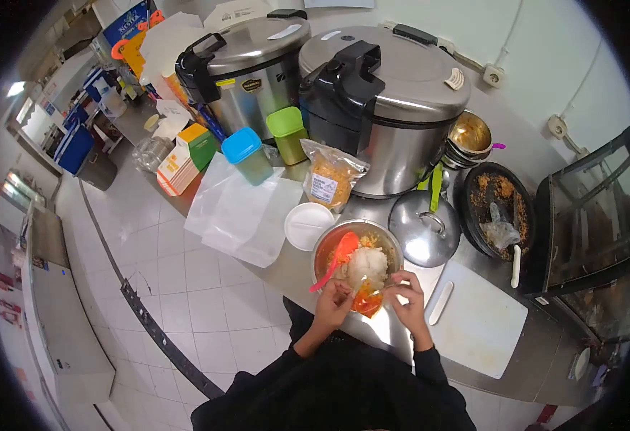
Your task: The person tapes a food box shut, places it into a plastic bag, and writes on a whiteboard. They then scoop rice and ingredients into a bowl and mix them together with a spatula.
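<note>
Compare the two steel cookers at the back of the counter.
The left cooker looks smaller and has a yellow sticker on its front; the right cooker looks larger, with a bulky black latch on its front. The left cooker stands farther from the bowl, the right cooker just behind it. Both are steel, black-handled, lids shut.

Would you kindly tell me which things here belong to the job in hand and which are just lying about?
In hand: sauce bag, held by left hand and right hand; bowl; rice; red spoon.
Lying about: pot lid; white board; blue tub; green tub; snack packet; white lid.
</note>
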`<control>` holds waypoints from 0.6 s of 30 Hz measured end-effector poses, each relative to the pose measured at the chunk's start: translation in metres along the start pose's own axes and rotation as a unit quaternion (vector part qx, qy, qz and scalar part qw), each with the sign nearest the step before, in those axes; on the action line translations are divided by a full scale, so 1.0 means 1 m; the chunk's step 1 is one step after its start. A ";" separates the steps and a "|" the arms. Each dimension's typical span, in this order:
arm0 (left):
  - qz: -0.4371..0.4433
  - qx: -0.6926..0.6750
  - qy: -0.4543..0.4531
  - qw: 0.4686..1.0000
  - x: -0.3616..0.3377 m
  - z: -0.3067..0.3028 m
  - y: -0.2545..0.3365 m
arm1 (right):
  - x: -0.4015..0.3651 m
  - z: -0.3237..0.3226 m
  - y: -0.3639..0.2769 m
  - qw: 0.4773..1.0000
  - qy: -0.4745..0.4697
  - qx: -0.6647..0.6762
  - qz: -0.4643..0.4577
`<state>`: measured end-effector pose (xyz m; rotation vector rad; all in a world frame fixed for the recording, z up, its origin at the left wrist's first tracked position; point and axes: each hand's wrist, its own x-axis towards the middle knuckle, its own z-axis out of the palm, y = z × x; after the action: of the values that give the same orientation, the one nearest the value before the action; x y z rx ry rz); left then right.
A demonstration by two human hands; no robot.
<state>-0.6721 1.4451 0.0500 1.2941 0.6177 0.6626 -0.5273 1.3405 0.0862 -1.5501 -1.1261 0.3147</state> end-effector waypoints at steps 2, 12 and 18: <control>0.019 0.053 -0.001 0.998 0.002 -0.004 -0.006 | -0.012 0.008 0.000 0.999 0.011 -0.041 0.030; 0.115 0.207 0.014 0.971 0.029 0.011 -0.017 | -0.038 0.036 0.008 0.989 0.066 -0.134 0.022; 0.040 0.129 0.001 0.991 0.039 0.008 -0.031 | -0.030 0.023 0.018 0.952 -0.040 -0.277 -0.124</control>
<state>-0.6373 1.4646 0.0192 1.5656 0.6728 0.6657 -0.5507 1.3328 0.0524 -1.8600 -1.5455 -0.1262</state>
